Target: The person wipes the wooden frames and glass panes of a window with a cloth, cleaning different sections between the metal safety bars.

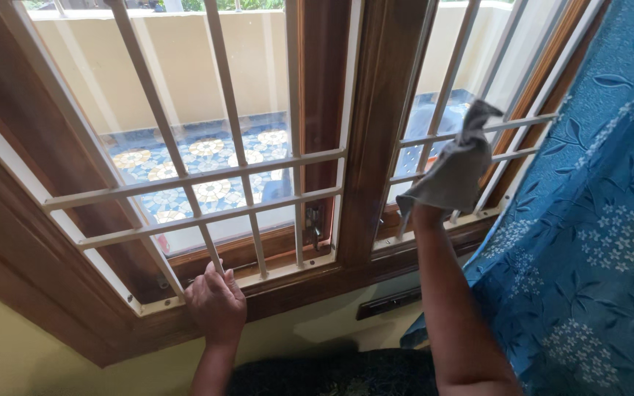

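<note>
My left hand (216,301) grips the foot of a white vertical bar of the window grille (207,172), low on the left pane. My right hand is wrapped in a grey cloth (453,172) and presses it against the white bars of the right pane, near their lower crossbars. Only my right forearm (449,308) shows below the cloth; the hand itself is hidden under it.
A brown wooden window frame (372,132) splits the two panes. A blue flowered curtain (588,242) hangs at the right, close to my right arm. Outside lies a patterned tiled balcony floor (207,158) with a cream parapet. A metal latch (313,224) sits by the centre post.
</note>
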